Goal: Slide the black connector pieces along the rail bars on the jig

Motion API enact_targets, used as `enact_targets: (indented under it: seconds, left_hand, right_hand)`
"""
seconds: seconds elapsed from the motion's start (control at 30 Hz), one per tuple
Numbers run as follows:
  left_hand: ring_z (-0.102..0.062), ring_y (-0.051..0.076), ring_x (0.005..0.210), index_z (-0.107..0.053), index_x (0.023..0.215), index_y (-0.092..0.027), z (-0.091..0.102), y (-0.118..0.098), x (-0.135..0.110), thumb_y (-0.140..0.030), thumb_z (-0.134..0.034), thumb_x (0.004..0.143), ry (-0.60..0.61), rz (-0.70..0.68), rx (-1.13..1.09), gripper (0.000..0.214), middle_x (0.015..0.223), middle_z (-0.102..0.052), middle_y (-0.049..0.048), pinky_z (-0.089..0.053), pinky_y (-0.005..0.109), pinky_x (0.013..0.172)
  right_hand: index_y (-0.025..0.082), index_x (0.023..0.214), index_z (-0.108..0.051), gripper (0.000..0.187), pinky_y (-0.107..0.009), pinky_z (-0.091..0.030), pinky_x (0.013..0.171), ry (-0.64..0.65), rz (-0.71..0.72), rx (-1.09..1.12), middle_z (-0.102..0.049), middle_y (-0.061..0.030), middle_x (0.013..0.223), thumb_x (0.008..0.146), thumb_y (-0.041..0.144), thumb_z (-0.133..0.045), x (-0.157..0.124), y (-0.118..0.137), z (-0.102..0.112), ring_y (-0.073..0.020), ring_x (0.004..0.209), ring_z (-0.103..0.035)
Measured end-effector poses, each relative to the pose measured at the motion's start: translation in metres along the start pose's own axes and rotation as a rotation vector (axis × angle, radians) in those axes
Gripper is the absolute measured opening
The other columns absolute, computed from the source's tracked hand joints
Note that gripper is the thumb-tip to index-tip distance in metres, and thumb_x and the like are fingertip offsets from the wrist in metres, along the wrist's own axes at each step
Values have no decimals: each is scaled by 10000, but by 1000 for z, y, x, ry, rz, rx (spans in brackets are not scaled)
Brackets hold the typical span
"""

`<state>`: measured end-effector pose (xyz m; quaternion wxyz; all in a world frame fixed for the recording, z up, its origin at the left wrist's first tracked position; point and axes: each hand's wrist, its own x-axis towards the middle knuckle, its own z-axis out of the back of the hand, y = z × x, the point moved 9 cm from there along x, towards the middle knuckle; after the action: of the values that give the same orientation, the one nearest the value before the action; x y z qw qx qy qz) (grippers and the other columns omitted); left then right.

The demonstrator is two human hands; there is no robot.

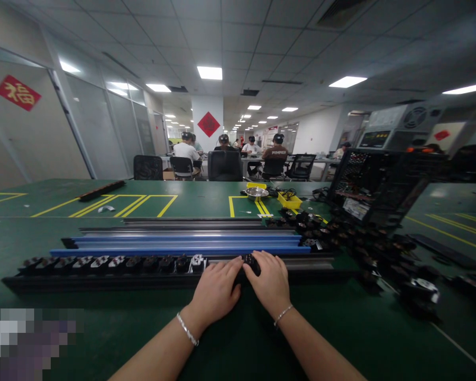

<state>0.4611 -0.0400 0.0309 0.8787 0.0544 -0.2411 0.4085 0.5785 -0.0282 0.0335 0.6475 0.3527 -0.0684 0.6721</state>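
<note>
A long black rail (103, 284) lies across the green table, with a row of small modules that look like power sockets, black ones (166, 263) and white ones (100, 261), seated along its left part. My left hand (218, 286) is closed over the rail just right of the last white module (198, 261), thumb on the near side. Beside it my right hand (268, 280) is closed on a small black module (250, 260) at the rail's groove. The hands nearly touch, and their fingers hide much of that module. I cannot tell whether it is fully seated.
Behind the rail lie blue rails (182, 242). Loose black modules (381, 259) are heaped at right, near an open computer case (365, 185). A metal bowl (257, 192) and yellow tray (289, 200) stand farther back. A dark strip (102, 191) lies back left. People sit beyond.
</note>
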Motion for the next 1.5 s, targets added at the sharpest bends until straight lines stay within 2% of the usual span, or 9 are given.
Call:
enact_targets:
  seconds: [0.1, 0.17, 0.37, 0.6, 0.97, 1.5]
  left_hand:
    - [-372, 237, 1258, -463, 1247, -215, 4, 0, 0, -258, -516, 788, -62, 8, 67, 464, 1360, -451, 52, -347, 408, 1001]
    - [-340, 250, 1283, -472, 1246, -183, 5, 1, 0, -299, -501, 811, -96, 30, 112, 451, 1364, -444, 78, -304, 430, 1039]
    - [-418, 261, 1229, -502, 1228, -176, -1, 4, 1, -331, -486, 830, -74, 54, 138, 427, 1318, -496, 93, -297, 461, 1043]
    - [-412, 259, 1234, -498, 1229, -232, 1, 3, 2, -320, -502, 827, -83, 48, 125, 411, 1325, -485, 81, -314, 465, 1032]
    - [-409, 271, 1233, -508, 1206, -227, 0, 4, 1, -299, -514, 812, -79, 51, 118, 401, 1328, -479, 87, -321, 477, 1019]
    - [-407, 265, 1233, -511, 1202, -238, 0, 4, 0, -319, -516, 816, -91, 56, 123, 395, 1325, -481, 83, -299, 476, 1032]
  right_hand:
    - [182, 1034, -629, 341, -416, -260, 996, -14, 9, 11, -645, -81, 1087, 809, 393, -482, -1, -1, 0, -220, 1094, -517]
    - [172, 1037, -627, 339, -411, -264, 997, -23, 10, 14, -645, -84, 1086, 811, 378, -482, -1, -2, 1, -219, 1091, -519]
    - [151, 1027, -624, 333, -390, -286, 988, -57, 23, -7, -646, -94, 1071, 811, 360, -480, -2, -2, 3, -213, 1066, -533]
    - [134, 1015, -615, 323, -380, -305, 978, -99, 21, -27, -647, -105, 1048, 810, 335, -466, -3, -6, 4, -221, 1034, -543]
    - [152, 984, -598, 310, -414, -308, 961, -134, 22, -68, -646, -113, 1020, 791, 363, -479, -3, -4, 9, -237, 1007, -543]
    - [145, 953, -591, 293, -379, -342, 918, -155, -5, -82, -646, -109, 974, 805, 363, -463, -2, -16, 13, -234, 957, -550]
